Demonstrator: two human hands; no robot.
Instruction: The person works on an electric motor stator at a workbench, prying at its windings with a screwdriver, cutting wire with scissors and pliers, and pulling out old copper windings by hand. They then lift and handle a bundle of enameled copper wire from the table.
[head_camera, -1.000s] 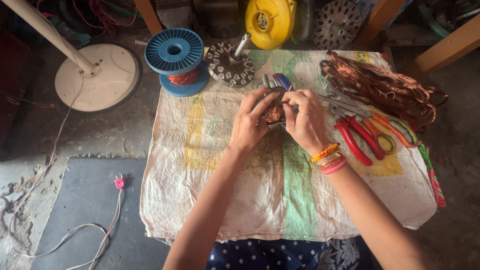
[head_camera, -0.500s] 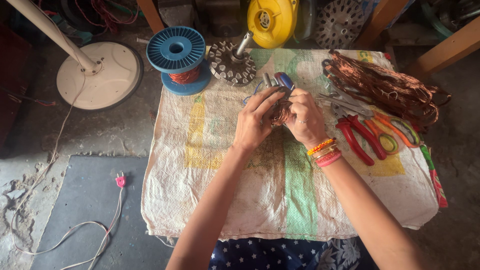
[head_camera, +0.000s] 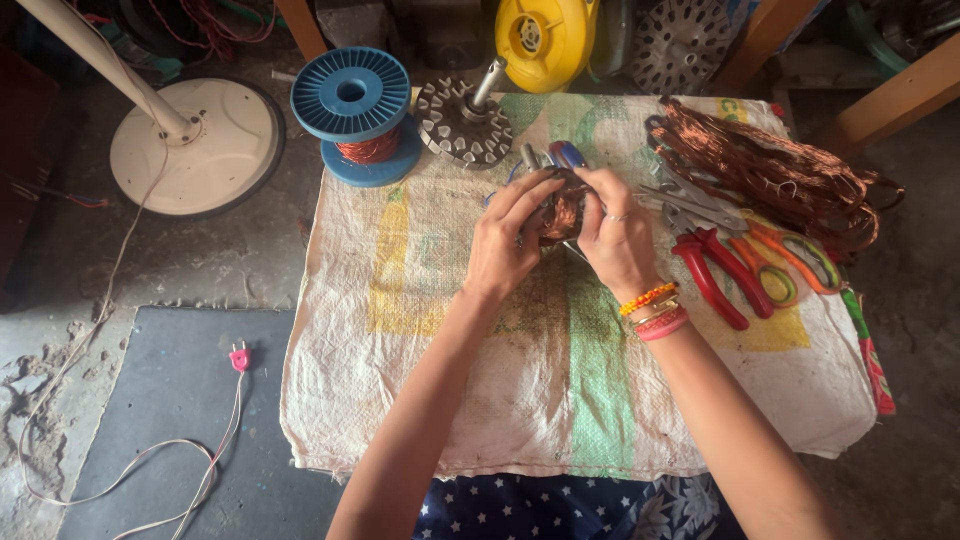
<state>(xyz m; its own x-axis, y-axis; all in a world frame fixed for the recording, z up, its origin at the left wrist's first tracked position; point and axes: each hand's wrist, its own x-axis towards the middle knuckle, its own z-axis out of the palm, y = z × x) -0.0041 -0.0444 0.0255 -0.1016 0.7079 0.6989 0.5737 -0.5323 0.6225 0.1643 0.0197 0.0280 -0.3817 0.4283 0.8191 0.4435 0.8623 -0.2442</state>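
1. Over the middle of the woven sack cloth (head_camera: 450, 400), towards its far edge, the left hand (head_camera: 505, 245) and right hand (head_camera: 615, 235) meet around a small bundle of copper wire coil (head_camera: 562, 212).
2. Left fingers (head_camera: 535, 190) curl over the coil's left side and top; right fingers (head_camera: 592, 185) press against its right side. Both sets pinch the coil between them, held just above the cloth.
3. Orange, yellow and pink bangles (head_camera: 655, 312) circle the right wrist.
4. Just beyond the hands, at the cloth's far edge, stands a grey toothed metal rotor with a shaft (head_camera: 462, 120); left of it a blue plastic spool of copper wire (head_camera: 355, 112) sits half off the cloth's corner.
5. Right of the hands lie red-handled pliers (head_camera: 712, 270), orange-handled scissors (head_camera: 790, 260) and a loose heap of tangled copper wire (head_camera: 770, 170), crowding the cloth's right side up to its edge.
6. Open cloth lies to the left of the hands and near the person, out to the near and left edges.
7. Off the cloth, a white round fan base (head_camera: 195, 145) and a white cord with a pink plug (head_camera: 239, 357) lie on the floor, well apart from the hands.
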